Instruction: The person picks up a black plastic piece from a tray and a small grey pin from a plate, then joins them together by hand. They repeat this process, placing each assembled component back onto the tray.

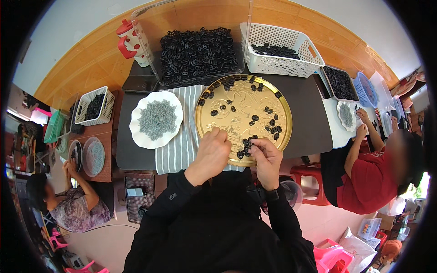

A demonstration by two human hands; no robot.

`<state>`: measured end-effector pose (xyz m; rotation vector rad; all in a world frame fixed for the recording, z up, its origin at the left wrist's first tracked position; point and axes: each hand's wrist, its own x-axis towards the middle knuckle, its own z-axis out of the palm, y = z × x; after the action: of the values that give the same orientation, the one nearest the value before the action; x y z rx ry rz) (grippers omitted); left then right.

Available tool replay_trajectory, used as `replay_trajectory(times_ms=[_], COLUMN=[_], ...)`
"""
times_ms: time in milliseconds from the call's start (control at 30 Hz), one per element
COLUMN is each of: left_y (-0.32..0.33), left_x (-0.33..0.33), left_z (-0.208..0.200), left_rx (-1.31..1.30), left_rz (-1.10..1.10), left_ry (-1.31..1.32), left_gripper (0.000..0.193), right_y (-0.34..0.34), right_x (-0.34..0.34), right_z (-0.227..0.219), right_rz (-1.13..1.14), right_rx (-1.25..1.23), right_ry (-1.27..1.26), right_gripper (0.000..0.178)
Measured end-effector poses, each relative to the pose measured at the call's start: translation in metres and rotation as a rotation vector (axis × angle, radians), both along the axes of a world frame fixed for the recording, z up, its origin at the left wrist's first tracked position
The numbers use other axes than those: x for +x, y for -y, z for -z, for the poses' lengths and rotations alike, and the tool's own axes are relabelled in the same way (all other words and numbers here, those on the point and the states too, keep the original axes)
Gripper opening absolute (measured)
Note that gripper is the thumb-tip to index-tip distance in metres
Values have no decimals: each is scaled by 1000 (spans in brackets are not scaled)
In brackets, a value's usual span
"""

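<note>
Over the near rim of a round gold tray [200, 125], my left hand [213, 149] is closed with its fingers curled in; whatever they hold is hidden. Just to its right, my right hand [267, 158] pinches at a small black two-holed plastic part [250, 146] between thumb and fingers. More such parts [241, 154] lie in a cluster by these fingertips. Others are scattered over the tray's right side and far edge. On the left, a white scalloped dish [135, 125] holds a heap of small thin grey-blue pieces [157, 120], perhaps screws or pins.
Behind the tray stand a clear bin [191, 18] heaped with black parts and a white perforated basket [277, 63]. A red-dotted tumbler [136, 45] is at the back left. A striped cloth [175, 157] lies under dish and tray. Co-workers sit at the left [79, 209] and right [368, 182].
</note>
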<state>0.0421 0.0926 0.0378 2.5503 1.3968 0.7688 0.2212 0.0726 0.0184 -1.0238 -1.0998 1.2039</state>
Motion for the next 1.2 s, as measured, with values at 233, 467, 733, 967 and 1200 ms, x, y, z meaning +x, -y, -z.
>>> replay_trajectory(times_ms=[233,467,733,967,1200], left_y=[-6,-4,13,21,24], left_x=[12,-2,-19,-17,-18], left_z=[-1,6,5,-1,2], left_rx=[55,-35,-816,-826,-817], left_rz=[22,-25,102,58,69], left_ry=[-137,392,1385,1401,1400], left_gripper=[16,11,13,16,16], right_y=[0,3,8,8,10], right_x=[1,0,-25,-39,-39], right_z=[0,-2,-22,-23,-23], right_rz=[-1,-9,-75,-33,-14], right_rx=[2,9,113,151,231], right_ry=[26,37,41,18,157], right_gripper=[16,18,17,15,16])
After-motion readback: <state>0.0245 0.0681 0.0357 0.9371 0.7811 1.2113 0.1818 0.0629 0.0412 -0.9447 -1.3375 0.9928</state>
